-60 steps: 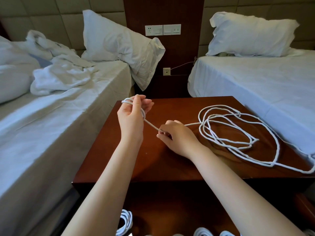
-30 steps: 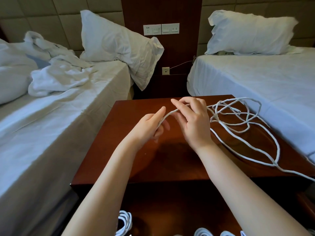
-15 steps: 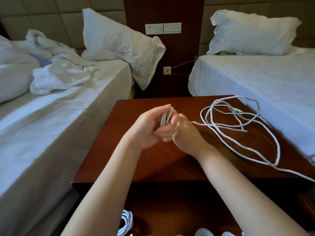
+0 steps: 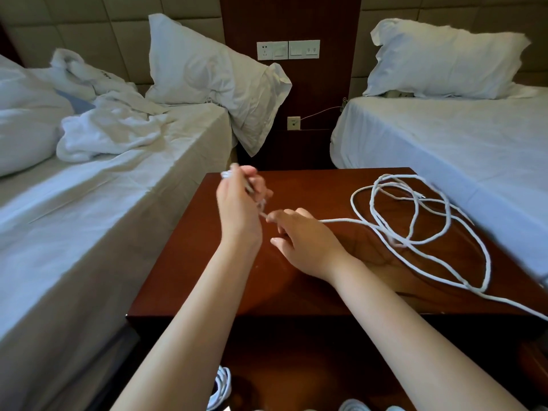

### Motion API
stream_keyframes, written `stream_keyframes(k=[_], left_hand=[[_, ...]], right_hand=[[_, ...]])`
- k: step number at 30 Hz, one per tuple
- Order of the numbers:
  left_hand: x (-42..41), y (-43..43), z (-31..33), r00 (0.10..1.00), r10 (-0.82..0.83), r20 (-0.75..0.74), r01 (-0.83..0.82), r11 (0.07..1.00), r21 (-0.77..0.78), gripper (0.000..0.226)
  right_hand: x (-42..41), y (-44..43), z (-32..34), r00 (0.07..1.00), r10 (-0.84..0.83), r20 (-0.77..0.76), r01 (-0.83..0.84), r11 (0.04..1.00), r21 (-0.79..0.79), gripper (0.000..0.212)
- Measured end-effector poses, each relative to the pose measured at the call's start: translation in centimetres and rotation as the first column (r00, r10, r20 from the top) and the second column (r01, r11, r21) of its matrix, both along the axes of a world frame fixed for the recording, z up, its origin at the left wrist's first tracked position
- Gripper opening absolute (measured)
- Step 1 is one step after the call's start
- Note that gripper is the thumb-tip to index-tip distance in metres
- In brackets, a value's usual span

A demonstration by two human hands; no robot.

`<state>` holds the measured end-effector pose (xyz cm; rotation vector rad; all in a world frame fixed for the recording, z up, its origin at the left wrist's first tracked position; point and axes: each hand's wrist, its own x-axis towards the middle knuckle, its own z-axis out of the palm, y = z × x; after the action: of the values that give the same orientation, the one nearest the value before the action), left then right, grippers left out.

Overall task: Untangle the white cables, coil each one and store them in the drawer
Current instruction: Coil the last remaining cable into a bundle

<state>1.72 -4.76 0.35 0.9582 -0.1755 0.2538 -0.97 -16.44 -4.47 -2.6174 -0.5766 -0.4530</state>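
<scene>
Ok so here's the scene: a thin white braided cable [image 4: 344, 221] is mostly sprawled over the right half of a glossy reddish-brown wooden nightstand surface [image 4: 192, 277]. It lies in a bunch of big loose overlapping loops, and one strand trails off the front right edge and out of view.

The left hand [image 4: 237, 209] is up above the back left part of the surface. Its grip is closed, fingers curled round what looks like a few short loops of the same cable. That hand is pretty blurry, so I can't count the loops.

The right hand [image 4: 308, 244] sits lower, just beside the left one. Its grip is a pinch, thumb and forefinger on the cable right where it leaves the left hand. From the pinch the cable runs pretty much straight off to the right and into the loose loops.

At the very bottom, below the front edge of the surface, more coiled white cables [image 4: 222, 387] peek in. I can't tell exactly what they're sitting in.

Around it all: a left bed with rumpled white sheets [image 4: 89, 218] holding a crumpled white towel-ish bundle [image 4: 109, 132] and a slumped white pillow [image 4: 201, 63]. There's also a neatly made white right bed [image 4: 444, 143] with its own white pillow [image 4: 444, 57], plus a white wall switch panel [image 4: 287, 50] between them.
</scene>
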Motion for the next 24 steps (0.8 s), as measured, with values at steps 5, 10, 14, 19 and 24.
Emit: stream_keyframes(k=[5, 10, 14, 19, 24], left_hand=[[1.8, 4.1, -0.3, 0.942, 0.336, -0.004, -0.333, 0.934, 0.128, 0.031], [3.2, 4.3, -2.9, 0.803, 0.536, 0.262, -0.579, 0.594, 0.559, 0.038], [3.0, 4.0, -3.1, 0.859, 0.427, 0.284, -0.464, 0.411, 0.785, 0.048], [1.9, 3.3, -1.9, 0.974, 0.198, 0.114, -0.161, 0.239, 0.958, 0.049], [1.0, 2.4, -1.6, 0.994, 0.020, -0.107, 0.101, 0.189, 0.977, 0.029]], right_hand=[[-0.2, -0.9, -0.1, 0.992, -0.066, 0.104, 0.063, 0.997, 0.038, 0.014], [0.4, -1.1, -0.5, 0.923, -0.164, 0.348, 0.176, 0.984, -0.005, 0.014], [0.5, -2.0, -0.1, 0.818, -0.216, 0.533, 0.206, 0.975, 0.080, 0.012], [0.9, -2.6, 0.1, 0.714, -0.219, 0.665, 0.198, 0.974, 0.108, 0.015], [1.1, -3.3, 0.3, 0.682, -0.272, 0.679, 0.293, 0.952, 0.088, 0.023]])
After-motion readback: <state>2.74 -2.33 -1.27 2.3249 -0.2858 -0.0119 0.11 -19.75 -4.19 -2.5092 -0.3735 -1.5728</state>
